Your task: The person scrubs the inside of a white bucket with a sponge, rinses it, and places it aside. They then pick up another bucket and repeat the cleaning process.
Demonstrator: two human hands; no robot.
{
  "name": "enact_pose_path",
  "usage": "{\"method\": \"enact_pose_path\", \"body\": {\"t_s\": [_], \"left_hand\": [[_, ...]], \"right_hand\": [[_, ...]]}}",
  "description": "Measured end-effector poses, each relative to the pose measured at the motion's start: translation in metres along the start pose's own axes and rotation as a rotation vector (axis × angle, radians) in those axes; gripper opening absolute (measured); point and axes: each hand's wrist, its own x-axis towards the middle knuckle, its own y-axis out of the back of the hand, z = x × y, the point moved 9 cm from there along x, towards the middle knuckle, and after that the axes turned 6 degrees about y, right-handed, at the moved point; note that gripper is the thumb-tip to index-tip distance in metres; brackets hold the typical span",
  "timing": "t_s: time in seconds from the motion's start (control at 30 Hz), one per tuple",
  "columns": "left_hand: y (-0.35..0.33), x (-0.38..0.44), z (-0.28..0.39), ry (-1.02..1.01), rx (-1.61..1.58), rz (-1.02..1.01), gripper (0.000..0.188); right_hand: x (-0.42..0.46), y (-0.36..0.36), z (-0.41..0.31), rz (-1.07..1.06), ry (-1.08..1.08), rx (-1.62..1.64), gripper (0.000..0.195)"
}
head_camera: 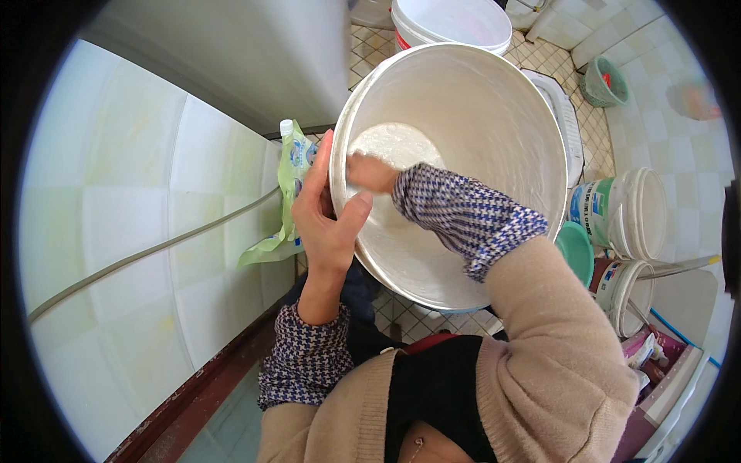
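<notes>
A large white plastic bucket (509, 121) is tilted in front of me, its mouth facing up towards me. My left hand (327, 217) grips its left rim, thumb on the inner side and fingers outside. Inside the bucket, near that same rim, is my right hand (373, 172), blurred and curled against the wall. Whether it holds a cloth or anything else cannot be made out. Whitish liquid or film (399, 144) shows at the bottom. Checked sleeve covers (446, 202) are on both forearms. Just left of the bucket stands a green detergent pouch (292, 173) with a white cap.
Behind is another white bucket (457, 23). Along the right are a green basket (603, 84), a labelled bucket (637, 214), a teal basin (576, 252) and a bucket with sticks in it (628, 295). A tiled wall (127, 202) and hose (156, 249) border the left.
</notes>
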Motion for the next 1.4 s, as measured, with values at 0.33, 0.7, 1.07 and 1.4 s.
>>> {"method": "enact_pose_path", "body": {"t_s": [0.33, 0.7, 1.07, 1.4], "left_hand": [[-0.002, -0.002, -0.002, -0.034, 0.119, 0.029, 0.068], [-0.009, 0.006, 0.004, -0.051, 0.065, -0.008, 0.068], [-0.005, -0.002, 0.003, -0.051, 0.131, 0.012, 0.067], [-0.007, 0.000, 0.008, -0.125, 0.187, 0.002, 0.065]], "right_hand": [[-0.098, -0.005, 0.016, -0.557, -0.238, -0.171, 0.027], [-0.061, 0.041, 0.098, -0.083, -0.487, -0.753, 0.036], [-0.028, 0.029, 0.032, 0.116, -0.225, -0.115, 0.026], [-0.053, -0.039, -0.049, -0.217, 0.200, -0.241, 0.017]]}}
